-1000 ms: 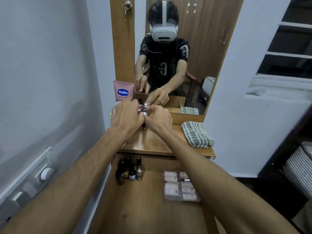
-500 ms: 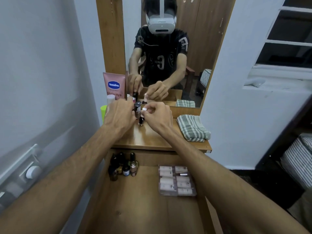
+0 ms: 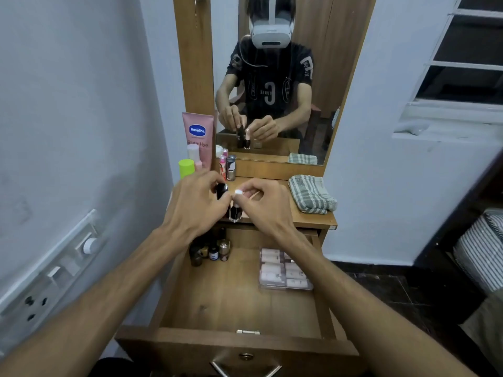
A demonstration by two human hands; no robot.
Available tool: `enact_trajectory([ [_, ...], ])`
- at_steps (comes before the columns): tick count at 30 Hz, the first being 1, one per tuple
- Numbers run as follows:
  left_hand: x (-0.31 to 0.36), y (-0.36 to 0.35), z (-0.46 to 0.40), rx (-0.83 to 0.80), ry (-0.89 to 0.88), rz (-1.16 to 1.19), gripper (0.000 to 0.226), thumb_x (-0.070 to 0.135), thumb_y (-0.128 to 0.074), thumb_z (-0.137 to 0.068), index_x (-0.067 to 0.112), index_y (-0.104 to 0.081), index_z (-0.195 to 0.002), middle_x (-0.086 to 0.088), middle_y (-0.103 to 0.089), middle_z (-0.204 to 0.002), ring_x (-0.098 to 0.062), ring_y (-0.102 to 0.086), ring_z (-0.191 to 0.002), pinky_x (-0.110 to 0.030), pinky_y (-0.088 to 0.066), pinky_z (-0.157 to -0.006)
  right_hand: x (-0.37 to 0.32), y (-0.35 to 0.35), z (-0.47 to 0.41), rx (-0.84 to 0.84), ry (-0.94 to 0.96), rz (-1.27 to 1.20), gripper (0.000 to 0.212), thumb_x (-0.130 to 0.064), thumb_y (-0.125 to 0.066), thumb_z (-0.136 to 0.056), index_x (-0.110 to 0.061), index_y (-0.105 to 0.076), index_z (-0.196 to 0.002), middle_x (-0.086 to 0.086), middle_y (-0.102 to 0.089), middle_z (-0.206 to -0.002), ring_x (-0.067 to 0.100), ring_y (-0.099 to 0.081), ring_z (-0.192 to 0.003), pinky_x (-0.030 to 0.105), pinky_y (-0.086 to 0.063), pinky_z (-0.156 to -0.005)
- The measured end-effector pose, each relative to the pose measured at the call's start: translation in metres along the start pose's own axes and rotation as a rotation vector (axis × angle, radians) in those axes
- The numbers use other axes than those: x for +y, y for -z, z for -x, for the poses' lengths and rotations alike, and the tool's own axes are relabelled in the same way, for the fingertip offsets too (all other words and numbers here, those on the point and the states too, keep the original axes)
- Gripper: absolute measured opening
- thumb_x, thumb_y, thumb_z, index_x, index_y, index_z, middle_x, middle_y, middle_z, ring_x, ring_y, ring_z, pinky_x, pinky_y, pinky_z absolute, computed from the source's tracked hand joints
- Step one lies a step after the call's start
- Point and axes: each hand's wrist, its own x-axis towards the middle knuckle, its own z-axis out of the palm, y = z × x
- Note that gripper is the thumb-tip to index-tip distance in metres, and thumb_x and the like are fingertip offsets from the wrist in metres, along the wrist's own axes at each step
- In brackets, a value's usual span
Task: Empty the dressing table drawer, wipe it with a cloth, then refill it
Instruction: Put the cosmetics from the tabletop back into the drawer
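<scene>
A wooden drawer (image 3: 236,303) stands pulled open below the bench (image 3: 313,220); small bottles (image 3: 211,250) and a clear case (image 3: 284,270) lie at its back. A folded checked cloth (image 3: 310,194) rests on the bench. The left hand (image 3: 194,204) pinches a black-capped bottle (image 3: 221,190), the right hand (image 3: 265,204) a white-capped bottle (image 3: 236,210). Both are best carried upright and set down gently.

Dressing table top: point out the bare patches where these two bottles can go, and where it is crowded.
Bare wood on the table top lies between the hands and the folded striped cloth, running back to the mirror's base. The back left corner is crowded: the pink Vaseline tube, the green-capped bottle and small nail polish bottles stand close together.
</scene>
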Motion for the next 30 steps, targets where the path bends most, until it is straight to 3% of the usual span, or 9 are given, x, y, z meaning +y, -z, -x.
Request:
enact_trajectory([
  [3,-0.001,0.005,0.026,-0.027,0.047,0.017,0.013,0.03,-0.071,-0.074,0.024,-0.072,-0.087,0.01,-0.069,-0.084,-0.014,-0.062,-0.077,-0.031,-0.052,-0.071,0.001,-0.007,0.027,-0.043,-0.025,0.009,0.008,-0.033,-0.076,-0.077,-0.026,-0.078,-0.08,-0.014,-0.071,-0.069,0.003,-0.067,-0.067,0.033,-0.06,-0.067],
  [8,-0.012,0.001,0.063,-0.154,0.165,-0.001,0.018,0.041,-0.065,-0.072,0.029,-0.069,-0.085,0.014,-0.065,-0.078,-0.01,-0.06,-0.074,-0.028,-0.049,-0.066,0.009,-0.024,0.059,-0.146,-0.097,0.075,0.008,-0.033,-0.071,-0.074,-0.027,-0.075,-0.077,-0.013,-0.069,-0.065,0.004,-0.065,-0.062,0.036,-0.06,-0.066],
  [16,-0.03,-0.008,0.087,-0.329,0.15,-0.133,0.02,0.04,-0.067,-0.076,0.03,-0.07,-0.092,0.015,-0.064,-0.089,-0.012,-0.061,-0.083,-0.031,-0.052,-0.071,0.016,-0.046,0.072,-0.272,-0.133,0.231,0.011,-0.031,-0.068,-0.077,-0.029,-0.075,-0.085,-0.014,-0.071,-0.072,0.005,-0.068,-0.074,0.033,-0.058,-0.073],
  [24,-0.041,-0.016,0.096,-0.366,0.125,-0.232,0.025,0.041,-0.066,-0.087,0.026,-0.073,-0.106,0.008,-0.059,-0.104,-0.019,-0.065,-0.089,-0.035,-0.054,-0.069,0.021,-0.06,0.071,-0.347,-0.034,0.315,0.017,-0.027,-0.071,-0.083,-0.028,-0.078,-0.098,-0.013,-0.073,-0.082,0.01,-0.068,-0.08,0.037,-0.059,-0.075],
  [30,-0.046,-0.019,0.095,-0.347,0.167,-0.233,0.026,0.038,-0.066,-0.089,0.022,-0.072,-0.108,0.006,-0.052,-0.099,-0.021,-0.063,-0.084,-0.033,-0.049,-0.063,0.022,-0.065,0.068,-0.383,0.026,0.345,0.016,-0.028,-0.072,-0.087,-0.031,-0.077,-0.103,-0.011,-0.07,-0.081,0.015,-0.066,-0.08,0.038,-0.058,-0.073],
])
